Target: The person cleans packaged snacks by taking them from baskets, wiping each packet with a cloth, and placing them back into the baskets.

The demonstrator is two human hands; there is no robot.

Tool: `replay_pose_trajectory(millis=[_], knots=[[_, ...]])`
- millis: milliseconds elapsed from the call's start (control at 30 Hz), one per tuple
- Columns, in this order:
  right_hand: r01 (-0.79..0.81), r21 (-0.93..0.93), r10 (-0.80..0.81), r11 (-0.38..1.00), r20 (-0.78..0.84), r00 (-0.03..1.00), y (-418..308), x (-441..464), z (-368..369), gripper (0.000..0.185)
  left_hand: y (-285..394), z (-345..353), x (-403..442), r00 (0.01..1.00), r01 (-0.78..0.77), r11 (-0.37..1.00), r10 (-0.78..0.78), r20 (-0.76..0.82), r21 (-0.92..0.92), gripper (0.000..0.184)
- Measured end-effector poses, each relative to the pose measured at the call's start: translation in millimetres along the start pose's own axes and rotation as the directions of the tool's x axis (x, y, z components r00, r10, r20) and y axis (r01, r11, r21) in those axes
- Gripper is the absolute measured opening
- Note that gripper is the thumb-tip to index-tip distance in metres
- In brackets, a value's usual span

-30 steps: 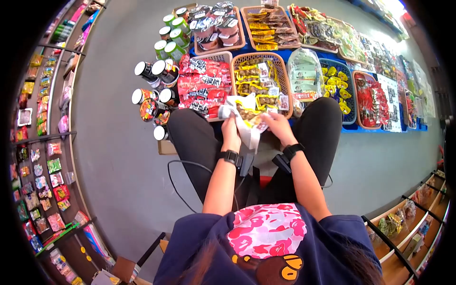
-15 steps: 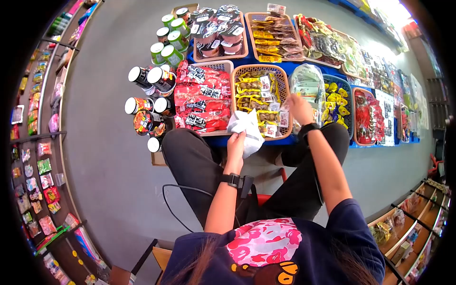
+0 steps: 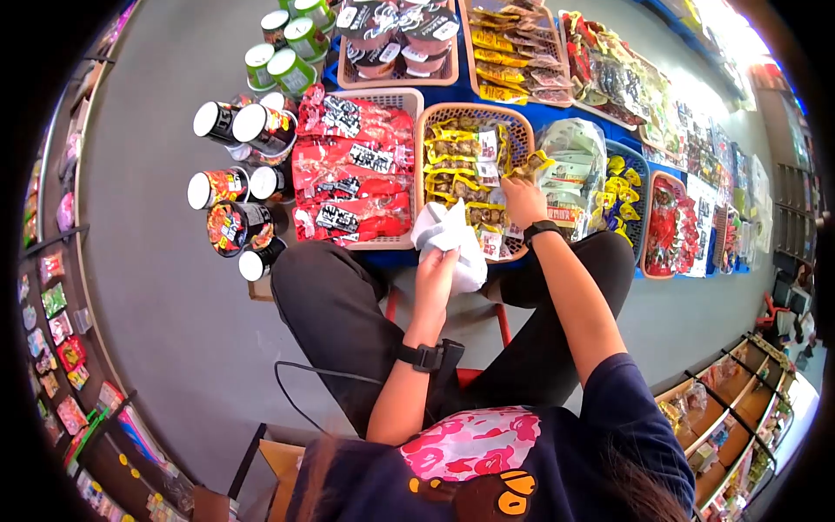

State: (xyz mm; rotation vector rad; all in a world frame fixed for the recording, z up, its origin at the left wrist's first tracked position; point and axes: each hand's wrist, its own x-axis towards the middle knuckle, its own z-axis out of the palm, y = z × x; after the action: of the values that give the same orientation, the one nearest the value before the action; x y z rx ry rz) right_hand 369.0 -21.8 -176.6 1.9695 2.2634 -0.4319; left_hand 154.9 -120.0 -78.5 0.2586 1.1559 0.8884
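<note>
My left hand (image 3: 435,277) is closed around a crumpled white cloth (image 3: 465,261), which hangs over the near edge of a peach plastic basket (image 3: 421,143). Several yellow snack packets (image 3: 457,150) with brown contents lie in rows in that basket. Over its right side, my right hand (image 3: 525,205) pinches a yellow snack packet (image 3: 531,165), lifted and tilted above the others. Part of this packet is hidden behind my fingers. Directly left stands a basket (image 3: 415,109) of red snack packets (image 3: 352,187).
Paper-lidded cups and tubs (image 3: 263,129) crowd the left end. A clear bag of packets (image 3: 574,170) and a blue basket (image 3: 644,191) of yellow-wrapped items stand to the right. More baskets fill the back row. Stocked shelves (image 3: 52,348) line the far left.
My right hand has moved left from the basket's right edge and now has a yellow packet raised in its fingers. My left hand still grips the cloth. The view has shifted slightly.
</note>
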Motion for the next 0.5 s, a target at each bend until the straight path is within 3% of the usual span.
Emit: replay_pose_trajectory(millis=[67,133,267,333,400,467,500], knots=[[-0.068,0.022,0.067,0.997,0.058,0.996,-4,6,-7,0.016,1,5,5,1.000,0.010,1.000,-0.010,0.018,0.013,0.028],[-0.060,-0.019,0.062,0.998,0.142,0.988,-5,9,-6,0.019,-1,5,5,1.000,-0.017,0.984,0.014,0.017,0.178,0.027],[0.085,-0.111,-0.070,0.990,0.137,0.988,-3,17,-6,0.025,0,10,10,1.000,-0.014,0.976,0.009,0.025,0.219,0.025],[-0.013,-0.170,0.072,0.985,0.345,0.936,-11,24,-13,0.025,0,8,10,1.000,-0.030,0.972,0.029,0.011,0.233,0.025],[-0.087,-0.174,0.145,0.981,0.355,0.923,-19,31,-24,0.028,2,7,12,0.999,-0.046,0.968,0.049,-0.002,0.245,0.025],[-0.236,-0.222,0.279,0.946,0.192,0.941,-32,44,-43,0.029,6,6,9,0.999,-0.043,0.966,0.042,0.008,0.256,0.026],[-0.134,-0.197,0.154,0.971,0.085,0.984,-36,53,-49,0.029,10,7,8,0.999,-0.036,0.968,0.037,0.002,0.250,0.026]])
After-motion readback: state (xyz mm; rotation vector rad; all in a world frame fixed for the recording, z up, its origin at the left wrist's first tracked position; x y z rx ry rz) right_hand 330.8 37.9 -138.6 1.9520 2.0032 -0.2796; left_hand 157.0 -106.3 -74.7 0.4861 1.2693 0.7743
